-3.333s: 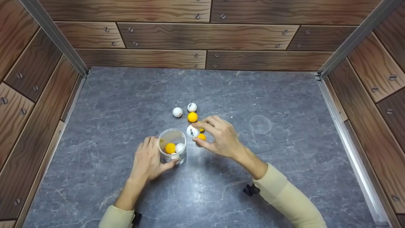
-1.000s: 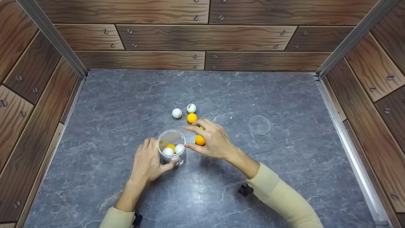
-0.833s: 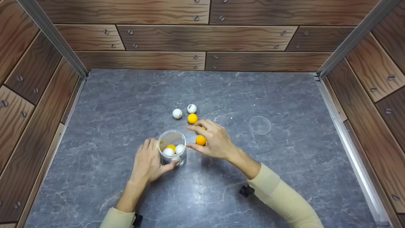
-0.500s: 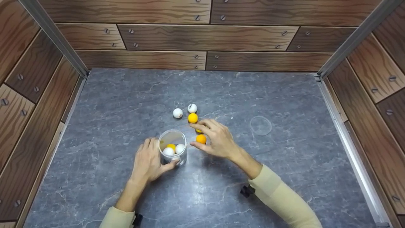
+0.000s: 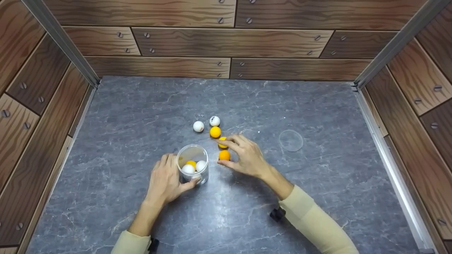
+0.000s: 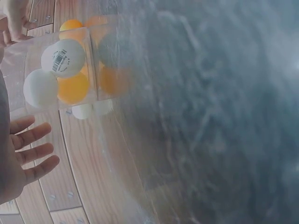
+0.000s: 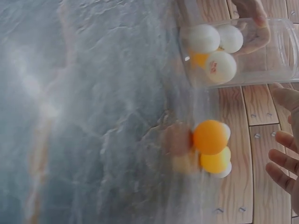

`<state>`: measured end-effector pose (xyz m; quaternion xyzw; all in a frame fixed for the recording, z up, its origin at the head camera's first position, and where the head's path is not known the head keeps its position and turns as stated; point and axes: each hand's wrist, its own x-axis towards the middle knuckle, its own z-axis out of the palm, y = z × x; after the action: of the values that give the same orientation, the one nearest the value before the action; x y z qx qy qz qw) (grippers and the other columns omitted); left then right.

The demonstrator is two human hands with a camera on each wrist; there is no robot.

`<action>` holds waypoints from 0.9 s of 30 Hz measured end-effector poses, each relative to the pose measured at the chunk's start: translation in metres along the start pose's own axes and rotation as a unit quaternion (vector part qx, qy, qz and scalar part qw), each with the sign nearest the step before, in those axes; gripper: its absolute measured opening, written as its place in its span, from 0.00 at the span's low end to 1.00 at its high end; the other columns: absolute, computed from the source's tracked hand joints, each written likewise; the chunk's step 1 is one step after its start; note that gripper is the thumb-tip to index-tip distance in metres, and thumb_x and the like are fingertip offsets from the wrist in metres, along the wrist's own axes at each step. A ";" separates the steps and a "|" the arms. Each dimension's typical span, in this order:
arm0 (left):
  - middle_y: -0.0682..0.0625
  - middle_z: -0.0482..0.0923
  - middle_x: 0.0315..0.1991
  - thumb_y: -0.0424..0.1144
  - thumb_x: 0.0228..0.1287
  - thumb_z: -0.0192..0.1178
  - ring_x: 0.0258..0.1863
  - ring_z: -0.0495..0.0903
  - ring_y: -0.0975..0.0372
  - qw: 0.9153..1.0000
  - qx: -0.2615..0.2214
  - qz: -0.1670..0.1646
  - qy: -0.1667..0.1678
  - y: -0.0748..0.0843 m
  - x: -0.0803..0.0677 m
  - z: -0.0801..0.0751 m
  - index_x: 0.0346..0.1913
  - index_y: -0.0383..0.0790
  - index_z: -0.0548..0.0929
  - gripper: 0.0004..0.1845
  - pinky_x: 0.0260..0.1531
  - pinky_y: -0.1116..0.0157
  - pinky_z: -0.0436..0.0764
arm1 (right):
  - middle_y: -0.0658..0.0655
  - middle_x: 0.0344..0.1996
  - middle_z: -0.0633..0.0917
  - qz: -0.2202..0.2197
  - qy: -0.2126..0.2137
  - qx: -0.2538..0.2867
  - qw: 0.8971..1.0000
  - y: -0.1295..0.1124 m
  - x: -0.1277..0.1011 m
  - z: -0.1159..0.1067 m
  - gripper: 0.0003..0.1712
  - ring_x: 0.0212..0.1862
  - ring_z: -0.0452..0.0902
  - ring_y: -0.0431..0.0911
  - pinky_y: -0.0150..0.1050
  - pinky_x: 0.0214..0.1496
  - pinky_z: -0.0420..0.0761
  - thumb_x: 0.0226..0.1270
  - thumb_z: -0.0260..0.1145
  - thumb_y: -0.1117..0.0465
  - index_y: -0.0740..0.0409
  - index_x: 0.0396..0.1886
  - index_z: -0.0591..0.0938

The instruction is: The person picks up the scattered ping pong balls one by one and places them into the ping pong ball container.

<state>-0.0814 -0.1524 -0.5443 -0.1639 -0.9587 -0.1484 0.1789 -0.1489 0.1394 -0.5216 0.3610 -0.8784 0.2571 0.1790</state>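
Note:
In the head view, my left hand [image 5: 165,180] holds a clear plastic jar [image 5: 192,148], its thumb across the near side. Inside lie several table tennis balls, among them a white ball [image 5: 188,169] and an orange ball [image 5: 191,164]. To the right of the jar, my right hand [image 5: 249,155] hovers with thumb and fingers spread, gripping nothing. Its thumb tip is close to the nearest loose orange ball [image 5: 224,155]. The index finger overlaps a second orange ball [image 5: 222,142]. The right wrist view shows these fingers [image 7: 282,161] apart from the balls.
Beyond the jar lie a third orange ball [image 5: 215,132] and two white balls, one left [image 5: 198,126] and one right [image 5: 214,121]. A clear round lid [image 5: 291,140] lies flat on the right of the grey marbled table [image 5: 141,109]. Wood-patterned walls [image 5: 233,42] enclose the table.
The white ball pinched in my right hand 3.3 seconds ago now lies in the jar. Since then the right hand has drawn back rightward over the orange balls. The left hand stays on the jar.

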 end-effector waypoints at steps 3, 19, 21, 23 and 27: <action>0.39 0.82 0.48 0.76 0.50 0.63 0.49 0.80 0.48 1.000 -0.001 -0.004 -0.007 0.000 0.000 0.000 0.59 0.29 0.78 0.52 0.43 0.51 0.82 | 0.53 0.48 0.87 0.008 -0.011 0.003 1.000 0.003 -0.004 0.003 0.35 0.47 0.82 0.47 0.39 0.45 0.86 0.57 0.81 0.42 0.50 0.63 0.86; 0.39 0.81 0.47 0.76 0.50 0.63 0.48 0.79 0.48 1.000 0.001 -0.006 -0.014 -0.001 0.001 0.000 0.59 0.29 0.78 0.52 0.43 0.52 0.81 | 0.55 0.54 0.87 0.059 -0.058 0.003 0.997 0.019 -0.019 0.017 0.32 0.53 0.83 0.50 0.45 0.53 0.87 0.60 0.80 0.45 0.49 0.62 0.85; 0.40 0.81 0.47 0.76 0.50 0.63 0.48 0.79 0.49 1.000 0.004 -0.003 -0.011 -0.001 0.001 0.000 0.58 0.29 0.78 0.52 0.43 0.52 0.80 | 0.56 0.54 0.87 0.063 -0.062 0.006 0.996 0.021 -0.020 0.018 0.32 0.52 0.83 0.50 0.45 0.51 0.87 0.60 0.80 0.45 0.49 0.62 0.85; 0.40 0.81 0.46 0.76 0.50 0.62 0.47 0.79 0.49 1.000 0.006 -0.001 -0.007 -0.001 0.000 0.001 0.57 0.30 0.79 0.51 0.43 0.52 0.80 | 0.56 0.54 0.87 0.066 -0.065 0.009 0.996 0.022 -0.021 0.020 0.32 0.52 0.83 0.50 0.45 0.51 0.87 0.60 0.80 0.45 0.49 0.63 0.85; 0.40 0.81 0.46 0.76 0.50 0.62 0.47 0.79 0.49 1.000 0.009 0.005 -0.002 -0.001 0.000 0.002 0.57 0.29 0.79 0.51 0.42 0.52 0.81 | 0.57 0.55 0.87 0.069 -0.070 0.010 0.995 0.023 -0.023 0.023 0.32 0.52 0.83 0.50 0.45 0.51 0.87 0.60 0.80 0.46 0.48 0.63 0.85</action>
<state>-0.0827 -0.1530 -0.5460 -0.1673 -0.9595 -0.1383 0.1796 -0.1535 0.1528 -0.5588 0.3182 -0.9090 0.2519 0.0947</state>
